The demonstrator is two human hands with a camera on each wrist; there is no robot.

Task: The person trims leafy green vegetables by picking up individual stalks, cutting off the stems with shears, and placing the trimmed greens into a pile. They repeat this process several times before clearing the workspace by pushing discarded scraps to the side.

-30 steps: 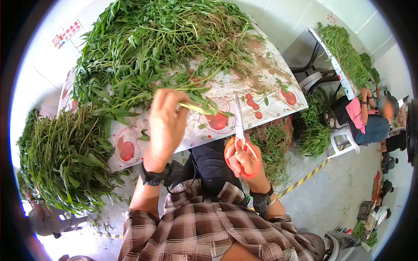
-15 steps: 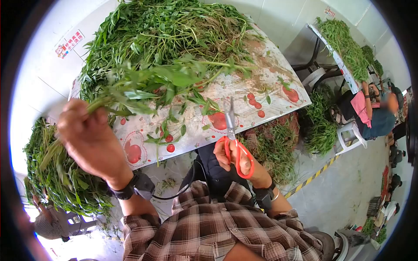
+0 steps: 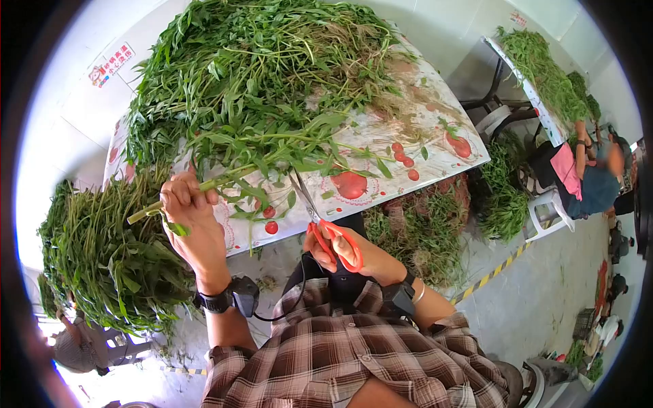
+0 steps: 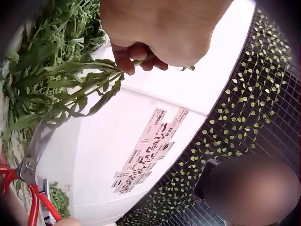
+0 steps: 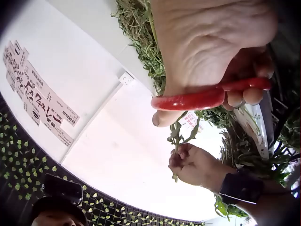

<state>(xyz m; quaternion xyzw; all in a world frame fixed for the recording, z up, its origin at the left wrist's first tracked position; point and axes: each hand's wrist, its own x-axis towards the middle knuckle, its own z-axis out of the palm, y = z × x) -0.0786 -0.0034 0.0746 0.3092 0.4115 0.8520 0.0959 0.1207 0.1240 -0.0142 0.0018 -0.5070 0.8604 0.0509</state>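
My left hand grips a leafy green stem near its thick cut end, left of the table's front edge. The stem's leafy part reaches rightward over the patterned tablecloth. In the head view my right hand holds red-handled scissors by the loops, below the stem's leaves. Their blades point up and left, with the tips close to the leaves. From the right wrist, a red loop shows around the thumb, with the left hand beyond it.
A big pile of leafy stems covers the back of the table. Another heap stands at the left, cut ends up. Loose greens lie under the table's right side. A seated person works at another table on the right.
The left hand no longer has the short pale piece; it swung left, took a leafy stem, and has come back rightward with it. The scissors moved left and now tilt toward the stem.
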